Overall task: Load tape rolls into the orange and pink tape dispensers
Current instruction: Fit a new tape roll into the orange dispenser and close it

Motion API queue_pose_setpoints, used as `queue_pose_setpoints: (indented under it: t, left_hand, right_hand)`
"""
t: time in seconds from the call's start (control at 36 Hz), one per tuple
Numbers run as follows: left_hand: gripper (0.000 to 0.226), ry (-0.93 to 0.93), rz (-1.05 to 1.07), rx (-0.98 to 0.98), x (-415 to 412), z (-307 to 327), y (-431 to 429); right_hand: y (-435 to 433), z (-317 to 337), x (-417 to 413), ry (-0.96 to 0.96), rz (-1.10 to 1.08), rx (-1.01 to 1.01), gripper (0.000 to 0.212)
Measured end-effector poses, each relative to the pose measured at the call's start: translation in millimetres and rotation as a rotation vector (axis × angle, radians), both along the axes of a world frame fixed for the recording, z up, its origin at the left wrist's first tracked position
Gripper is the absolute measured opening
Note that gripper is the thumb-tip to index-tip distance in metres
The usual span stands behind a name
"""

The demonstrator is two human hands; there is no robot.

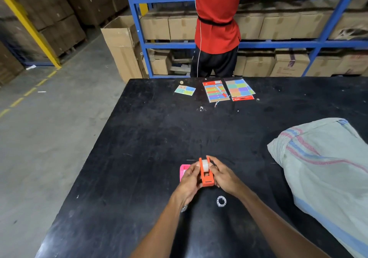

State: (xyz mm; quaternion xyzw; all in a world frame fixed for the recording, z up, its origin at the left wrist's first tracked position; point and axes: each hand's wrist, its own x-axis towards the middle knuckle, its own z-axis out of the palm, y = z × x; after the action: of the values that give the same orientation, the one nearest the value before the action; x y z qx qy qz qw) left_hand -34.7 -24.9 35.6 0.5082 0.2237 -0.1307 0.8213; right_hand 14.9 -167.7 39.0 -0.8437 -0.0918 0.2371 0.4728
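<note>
Orange dispenser (207, 175) with tape roll (205, 166)

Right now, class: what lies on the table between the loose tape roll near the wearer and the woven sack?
In the head view, nothing: only bare black table separates the loose tape roll from the woven sack.

A black scuffed counter (139, 178) is carrying a clear tape roll (221, 201) near its front, a pink tape dispenser (183, 171) further in, a woven sack (328, 168) lying at the right, and two packs of coloured labels (229, 90) beside a small card (185, 90) sitting at the far edge.
</note>
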Motion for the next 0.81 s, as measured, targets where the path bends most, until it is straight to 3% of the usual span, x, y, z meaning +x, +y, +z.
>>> queue_pose_setpoints:
  t: [0.14, 0.31, 0.5, 0.64, 0.81]
  left_hand:
    - [0.028, 0.016, 0.051, -0.083, -3.3, -3.0, -6.4]
    - [0.025, 0.031, 0.122, -0.133, -1.4, -1.7, -10.9]
    - [0.024, 0.034, 0.132, -0.135, 6.1, -1.1, -11.8]
    - [0.032, 0.039, 0.137, -0.092, 6.4, 1.1, -8.0]
    - [0.036, 0.042, 0.163, -0.093, 5.6, 6.1, -5.4]
  right_hand:
    - [-2.3, -2.5, -2.3, -0.297, -0.019, -0.145, 0.042]
    - [-8.7, 25.3, 1.6, -0.626, 0.151, -0.219, 0.021]
    - [-3.0, 34.5, 4.5, -0.766, 0.295, -0.407, 0.024]
    - [1.4, 37.7, 6.3, -0.827, 0.26, -0.375, 0.009]
    - [1.3, 43.3, 7.8, -0.878, 0.246, -0.361, 0.011]
